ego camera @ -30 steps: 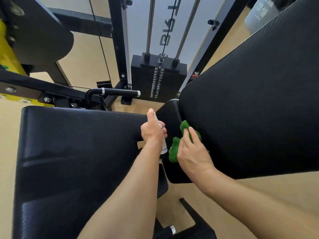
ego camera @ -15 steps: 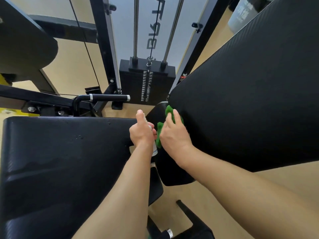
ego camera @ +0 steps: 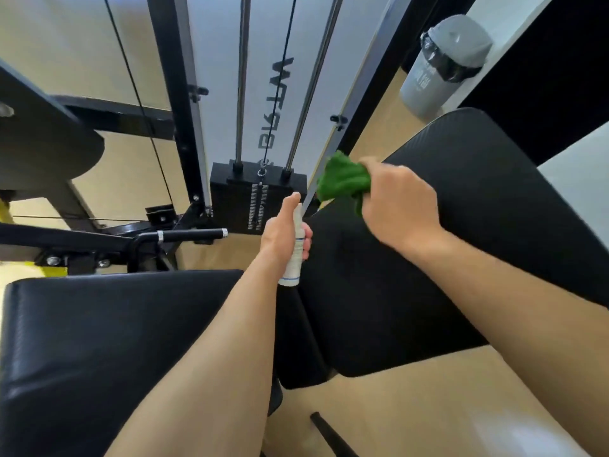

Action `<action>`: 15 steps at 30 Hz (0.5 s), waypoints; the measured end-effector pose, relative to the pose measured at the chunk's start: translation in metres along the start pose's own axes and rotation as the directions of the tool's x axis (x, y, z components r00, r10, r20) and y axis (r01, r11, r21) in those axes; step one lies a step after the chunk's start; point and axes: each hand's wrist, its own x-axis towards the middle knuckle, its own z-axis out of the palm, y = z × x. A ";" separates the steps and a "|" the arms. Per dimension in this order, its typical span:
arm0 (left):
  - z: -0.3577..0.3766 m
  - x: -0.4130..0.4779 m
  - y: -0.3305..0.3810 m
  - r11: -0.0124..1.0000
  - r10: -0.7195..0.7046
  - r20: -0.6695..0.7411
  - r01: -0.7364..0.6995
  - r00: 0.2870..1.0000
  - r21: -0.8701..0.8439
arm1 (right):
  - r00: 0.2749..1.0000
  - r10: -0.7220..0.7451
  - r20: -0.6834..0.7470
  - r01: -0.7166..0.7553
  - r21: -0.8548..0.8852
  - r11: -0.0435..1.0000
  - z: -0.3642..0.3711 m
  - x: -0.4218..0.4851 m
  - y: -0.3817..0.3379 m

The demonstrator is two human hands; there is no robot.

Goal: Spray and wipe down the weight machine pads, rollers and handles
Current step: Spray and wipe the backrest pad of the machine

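The left hand is gripping a slim white spray bottle in the middle of the scene, the fingers wrapping round its body and the thumb lying straight up along its far end. The bottle is standing roughly upright over the gap between the two black pads. The right hand is holding a bunched green cloth, its fingers curling in and pinching the fabric so that most of the cloth is sticking out to the left of the knuckles. The cloth is sitting at the far left edge of the big back pad, which is sloping across the right side; whether it is pressing on the pad or hovering just over it cannot be told, as the hand is blurring slightly. The seat pad is lying near and to the left, under the left forearm. Beyond it a black handle with silver bands is pointing right, towards the weight stack that is sitting on two shiny guide rods. A grey bin is standing far right on the pale floor.
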 end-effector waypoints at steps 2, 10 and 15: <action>0.019 0.012 0.033 0.997 0.016 0.129 -0.026 0.992 0.079 | 0.992 0.079 -0.096 -0.073 0.071 0.995 -0.031 0.035 0.014; 0.103 0.040 0.135 0.875 0.125 0.472 -0.321 0.873 0.363 | 0.902 0.396 -0.173 -0.362 0.199 0.911 -0.101 0.104 0.083; 0.145 0.039 0.180 0.775 0.095 0.632 -0.456 0.769 0.437 | 0.798 0.566 -0.209 -0.521 0.234 0.821 -0.119 0.103 0.119</action>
